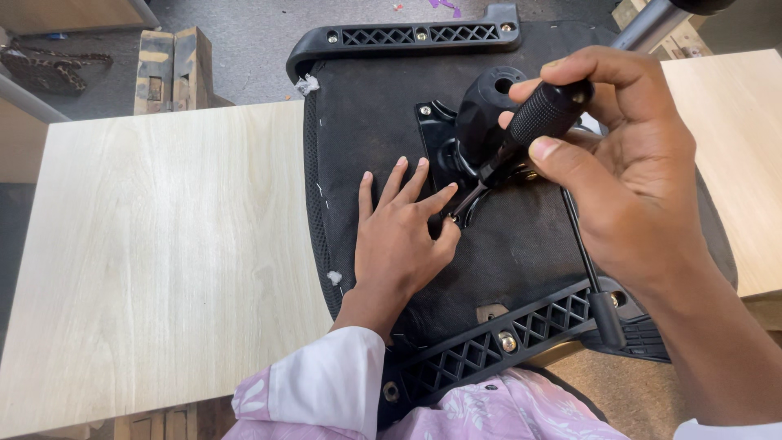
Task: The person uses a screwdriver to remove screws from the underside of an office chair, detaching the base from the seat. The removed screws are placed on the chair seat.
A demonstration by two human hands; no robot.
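The small brass screw sits at the edge of the black mechanism plate on the upturned chair seat. It's steadied by the left hand, fingers spread flat, so the screwdriver, gripped tight in the right hand, stays seated. The seat is bridged across two pale worktops.

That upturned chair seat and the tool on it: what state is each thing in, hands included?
Chair seat: upside down across the wooden table.
Screwdriver: tilted, tip at a screw.
Right hand: gripping the screwdriver handle.
Left hand: flat on the seat, fingertips by the screw.
Armrest brackets: bolted on.
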